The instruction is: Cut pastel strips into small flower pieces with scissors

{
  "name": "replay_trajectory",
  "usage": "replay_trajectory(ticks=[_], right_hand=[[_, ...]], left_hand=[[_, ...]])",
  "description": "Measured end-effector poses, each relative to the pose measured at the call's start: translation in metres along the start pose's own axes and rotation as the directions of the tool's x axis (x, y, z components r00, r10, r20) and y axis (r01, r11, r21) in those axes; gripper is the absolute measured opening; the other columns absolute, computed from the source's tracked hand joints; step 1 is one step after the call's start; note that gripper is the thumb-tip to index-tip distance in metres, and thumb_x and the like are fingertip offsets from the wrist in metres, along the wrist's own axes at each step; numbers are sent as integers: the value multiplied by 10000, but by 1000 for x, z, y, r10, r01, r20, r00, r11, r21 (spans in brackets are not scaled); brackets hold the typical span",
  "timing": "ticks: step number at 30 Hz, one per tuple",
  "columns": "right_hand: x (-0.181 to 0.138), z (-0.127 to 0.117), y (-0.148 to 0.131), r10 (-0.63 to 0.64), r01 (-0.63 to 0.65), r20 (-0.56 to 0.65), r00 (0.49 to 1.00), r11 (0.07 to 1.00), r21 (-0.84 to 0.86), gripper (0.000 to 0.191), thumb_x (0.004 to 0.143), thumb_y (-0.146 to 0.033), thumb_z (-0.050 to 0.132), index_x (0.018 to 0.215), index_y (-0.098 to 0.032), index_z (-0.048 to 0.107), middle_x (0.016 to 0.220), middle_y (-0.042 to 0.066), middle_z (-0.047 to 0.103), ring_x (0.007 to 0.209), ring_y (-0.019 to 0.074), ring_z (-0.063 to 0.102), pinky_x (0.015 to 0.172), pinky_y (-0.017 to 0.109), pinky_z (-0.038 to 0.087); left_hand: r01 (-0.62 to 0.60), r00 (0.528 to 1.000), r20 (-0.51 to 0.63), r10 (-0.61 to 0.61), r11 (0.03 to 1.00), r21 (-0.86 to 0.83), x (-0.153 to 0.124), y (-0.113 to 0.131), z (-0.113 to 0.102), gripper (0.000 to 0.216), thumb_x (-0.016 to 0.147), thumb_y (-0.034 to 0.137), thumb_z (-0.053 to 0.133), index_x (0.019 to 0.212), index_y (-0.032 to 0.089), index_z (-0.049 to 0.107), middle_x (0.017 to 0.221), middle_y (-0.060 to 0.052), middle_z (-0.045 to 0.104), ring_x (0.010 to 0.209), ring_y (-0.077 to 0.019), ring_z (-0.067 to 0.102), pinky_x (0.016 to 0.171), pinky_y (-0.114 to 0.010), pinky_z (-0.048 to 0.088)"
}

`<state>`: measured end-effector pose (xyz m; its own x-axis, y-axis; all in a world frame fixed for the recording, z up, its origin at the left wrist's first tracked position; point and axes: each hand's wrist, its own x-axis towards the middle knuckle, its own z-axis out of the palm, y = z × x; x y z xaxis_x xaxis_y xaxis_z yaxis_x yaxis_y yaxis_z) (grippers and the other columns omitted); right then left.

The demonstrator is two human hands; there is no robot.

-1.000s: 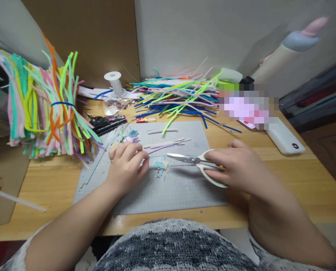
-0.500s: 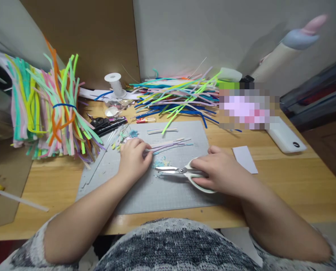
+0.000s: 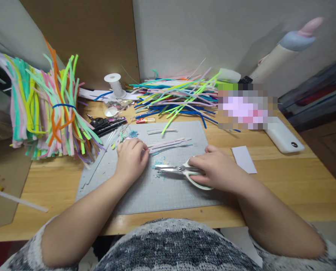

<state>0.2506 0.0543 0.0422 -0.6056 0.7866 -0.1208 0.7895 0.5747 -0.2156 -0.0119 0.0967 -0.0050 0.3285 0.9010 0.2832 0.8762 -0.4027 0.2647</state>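
Note:
My right hand [image 3: 217, 167] grips the pale handles of a pair of scissors [image 3: 168, 169]. The blades point left over the grey cutting mat [image 3: 145, 197], with a narrow gap between them. At the mat's left side my left hand [image 3: 130, 158] is curled, its thumb and fingertips together at the left ends of pale purple pipe cleaners [image 3: 170, 143]. How many strands the fingers pinch is hidden. Blue and yellow fuzz clippings [image 3: 161, 163] lie around the blade tips. Beyond the left hand sit a blue fuzzy piece [image 3: 133, 133] and short pale pipe cleaners [image 3: 162, 131].
A large bundle of pipe cleaners [image 3: 55, 109] stands at left; a loose heap of them [image 3: 179, 94] lies at the back. Nearby are a white spool [image 3: 114, 84], black pens [image 3: 110, 126] and a small tube [image 3: 145, 120]. White card [image 3: 244, 159] and a white device [image 3: 285, 137] lie right.
My left hand has shifted slightly left, showing more of the purple pipe cleaners' left ends. The scissor blades have parted a little; the scissors stay nearly in place.

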Motion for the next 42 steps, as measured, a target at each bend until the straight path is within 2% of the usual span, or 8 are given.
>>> replay_trajectory(ticks=[5, 8, 10, 16, 20, 25, 30, 42], right_hand=[[3, 4, 2, 31, -27, -184, 982, 999, 24, 133, 811, -338, 572, 771, -211, 566, 698, -8, 664, 594, 141, 468, 691, 309, 257], [4, 5, 3, 183, -148, -375, 909, 982, 120, 139, 800, -350, 588, 807, -212, 575, 680, -4, 653, 616, 155, 490, 695, 312, 272], [5, 4, 5, 277, -220, -424, 862, 959, 179, 160, 792, -365, 598, 825, -210, 574, 690, -2, 654, 627, 161, 510, 708, 321, 276], [4, 4, 9, 236, -179, -325, 916, 964, 195, 239, 788, -375, 594, 952, -207, 545, 916, 34, 685, 811, 201, 593, 775, 354, 253], [6, 8, 5, 184, -142, -308, 933, 978, 152, 265, 782, -381, 604, 984, -217, 556, 963, 35, 684, 841, 208, 589, 790, 360, 241], [9, 9, -1, 184, -151, -299, 936, 980, 129, 231, 783, -383, 600, 934, -211, 570, 906, 30, 689, 798, 201, 575, 774, 353, 251], [8, 9, -5, 174, -139, -298, 938, 981, 135, 218, 776, -361, 603, 930, -212, 568, 889, 29, 689, 781, 195, 580, 777, 356, 252], [10, 12, -9, 206, -164, -264, 942, 971, 175, 223, 785, -364, 609, 938, -208, 562, 909, 28, 698, 797, 190, 599, 780, 351, 237]], left_hand=[[-8, 1000, 14, 9, 997, -81, -2, -4, -7, 103, 863, 246, 492, 815, 197, 568, 785, -23, 648, 818, -211, 579, 853, -398, 310], [-9, 1000, -1, 9, 982, -189, -4, -10, -17, 87, 855, 249, 511, 820, 199, 572, 802, -15, 654, 809, -200, 583, 861, -393, 321], [24, 1000, 5, -23, 941, -338, -6, -13, -24, 83, 848, 261, 528, 818, 199, 573, 814, -16, 646, 808, -190, 580, 825, -360, 363], [269, 945, 111, -307, 542, -796, -13, -22, -35, 132, 781, 306, 646, 796, 185, 596, 713, 2, 617, 693, -138, 583, 681, -260, 449], [288, 902, 128, -413, 352, -891, -15, -30, -35, 170, 722, 297, 714, 796, 178, 617, 699, 2, 634, 682, -137, 618, 701, -264, 486], [300, 887, 188, -422, 219, -928, -16, -32, -38, 180, 708, 289, 736, 797, 184, 620, 707, 4, 643, 698, -132, 646, 726, -261, 521], [300, 872, 197, -448, 172, -938, -16, -27, -39, 186, 705, 294, 740, 784, 187, 610, 723, 6, 646, 709, -135, 659, 772, -295, 551], [312, 877, 195, -439, 212, -926, -17, -23, -37, 189, 668, 244, 760, 776, 188, 615, 732, 5, 653, 719, -150, 673, 757, -292, 565]])
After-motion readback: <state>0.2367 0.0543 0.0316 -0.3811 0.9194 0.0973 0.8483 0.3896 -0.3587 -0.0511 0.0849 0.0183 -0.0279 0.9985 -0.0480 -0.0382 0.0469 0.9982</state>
